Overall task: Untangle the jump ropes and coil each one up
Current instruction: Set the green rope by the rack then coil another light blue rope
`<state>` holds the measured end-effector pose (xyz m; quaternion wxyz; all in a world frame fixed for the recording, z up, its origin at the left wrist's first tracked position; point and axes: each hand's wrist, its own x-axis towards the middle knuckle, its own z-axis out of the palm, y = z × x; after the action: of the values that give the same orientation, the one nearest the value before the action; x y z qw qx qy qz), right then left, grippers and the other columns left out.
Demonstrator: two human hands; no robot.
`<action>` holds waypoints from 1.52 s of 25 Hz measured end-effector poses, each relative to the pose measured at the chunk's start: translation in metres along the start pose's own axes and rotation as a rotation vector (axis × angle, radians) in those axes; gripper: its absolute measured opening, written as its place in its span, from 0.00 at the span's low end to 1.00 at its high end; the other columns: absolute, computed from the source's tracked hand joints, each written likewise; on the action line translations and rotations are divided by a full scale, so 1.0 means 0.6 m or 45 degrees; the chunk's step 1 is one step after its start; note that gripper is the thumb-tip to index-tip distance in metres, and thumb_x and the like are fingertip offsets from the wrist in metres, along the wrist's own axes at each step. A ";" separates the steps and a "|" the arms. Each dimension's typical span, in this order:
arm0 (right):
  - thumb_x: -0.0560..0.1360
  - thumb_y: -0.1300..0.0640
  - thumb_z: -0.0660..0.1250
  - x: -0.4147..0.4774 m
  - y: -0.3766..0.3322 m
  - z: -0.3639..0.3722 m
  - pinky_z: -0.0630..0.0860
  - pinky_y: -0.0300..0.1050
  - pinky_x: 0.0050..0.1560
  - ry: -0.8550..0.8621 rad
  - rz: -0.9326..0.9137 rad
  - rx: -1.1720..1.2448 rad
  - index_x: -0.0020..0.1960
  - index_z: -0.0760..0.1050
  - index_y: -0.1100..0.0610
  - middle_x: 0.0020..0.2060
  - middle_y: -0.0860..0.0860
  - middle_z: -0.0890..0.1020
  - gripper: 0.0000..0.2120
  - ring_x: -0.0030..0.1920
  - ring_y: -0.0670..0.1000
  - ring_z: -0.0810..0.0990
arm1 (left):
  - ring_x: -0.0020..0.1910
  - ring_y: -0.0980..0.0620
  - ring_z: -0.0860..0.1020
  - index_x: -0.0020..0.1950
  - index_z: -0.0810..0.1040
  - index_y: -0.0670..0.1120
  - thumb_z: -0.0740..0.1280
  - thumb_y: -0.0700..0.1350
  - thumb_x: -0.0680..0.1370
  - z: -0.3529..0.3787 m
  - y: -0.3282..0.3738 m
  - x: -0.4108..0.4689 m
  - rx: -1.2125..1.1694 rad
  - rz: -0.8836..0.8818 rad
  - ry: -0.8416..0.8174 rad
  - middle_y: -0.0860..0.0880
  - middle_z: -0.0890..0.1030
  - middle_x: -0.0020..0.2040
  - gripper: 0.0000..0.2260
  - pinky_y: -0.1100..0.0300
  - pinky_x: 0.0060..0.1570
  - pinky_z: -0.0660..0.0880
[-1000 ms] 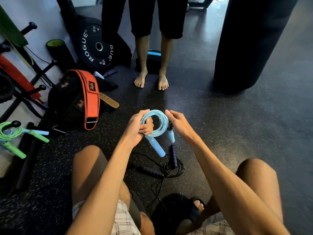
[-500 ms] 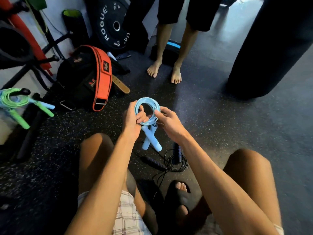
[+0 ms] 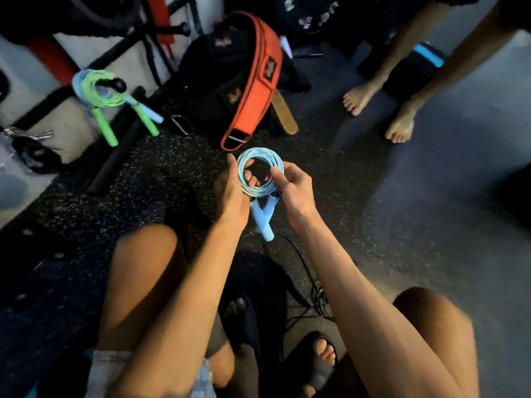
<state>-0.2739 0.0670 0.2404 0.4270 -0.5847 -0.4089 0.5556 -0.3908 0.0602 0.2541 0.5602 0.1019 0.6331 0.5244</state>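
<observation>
I hold the blue jump rope (image 3: 258,152) up in front of my knees, coiled into a tight ring. My left hand (image 3: 230,193) has its fingers hooked through the ring so the loops cannot spring apart. My right hand (image 3: 293,185) pinches the ring's near side, a closed grip that pins the turns together where the two handles (image 3: 265,225) hang down crossed. This coil looks close to done. The black jump rope (image 3: 316,294) lies loose on the floor (image 3: 402,225) between my legs, not yet coiled, while a green rope (image 3: 94,87) sits bundled by the wall.
</observation>
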 end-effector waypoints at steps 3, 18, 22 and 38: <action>0.80 0.59 0.65 0.044 -0.014 0.054 0.78 0.38 0.44 -0.092 -0.011 -0.031 0.56 0.79 0.61 0.43 0.51 0.84 0.08 0.42 0.44 0.81 | 0.40 0.50 0.82 0.51 0.82 0.38 0.57 0.57 0.82 -0.026 0.028 0.043 0.092 0.161 0.146 0.43 0.84 0.43 0.25 0.61 0.36 0.78; 0.79 0.63 0.64 0.182 -0.024 0.308 0.79 0.45 0.52 -0.500 -0.371 -0.088 0.57 0.81 0.60 0.43 0.53 0.84 0.10 0.44 0.46 0.82 | 0.45 0.50 0.81 0.59 0.79 0.38 0.65 0.39 0.80 -0.171 0.128 0.189 -0.548 0.552 0.257 0.44 0.83 0.46 0.09 0.51 0.56 0.78; 0.79 0.63 0.64 0.231 -0.008 0.368 0.79 0.47 0.53 -0.494 -0.413 -0.071 0.58 0.81 0.61 0.43 0.52 0.84 0.11 0.44 0.47 0.82 | 0.41 0.51 0.81 0.60 0.79 0.38 0.66 0.38 0.80 -0.190 0.151 0.248 -0.445 0.637 0.370 0.43 0.83 0.43 0.10 0.54 0.53 0.79; 0.80 0.60 0.64 0.434 0.019 0.587 0.78 0.41 0.39 -0.202 -0.863 -0.131 0.48 0.75 0.61 0.38 0.50 0.82 0.04 0.38 0.48 0.81 | 0.42 0.49 0.82 0.49 0.83 0.45 0.69 0.40 0.74 -0.246 0.262 0.541 0.269 1.139 1.007 0.47 0.84 0.43 0.06 0.53 0.46 0.80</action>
<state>-0.6133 0.3273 0.1450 0.5239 -0.3915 -0.6391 0.4046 -0.6972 0.2791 0.1549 -0.0056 0.2107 0.7377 0.6414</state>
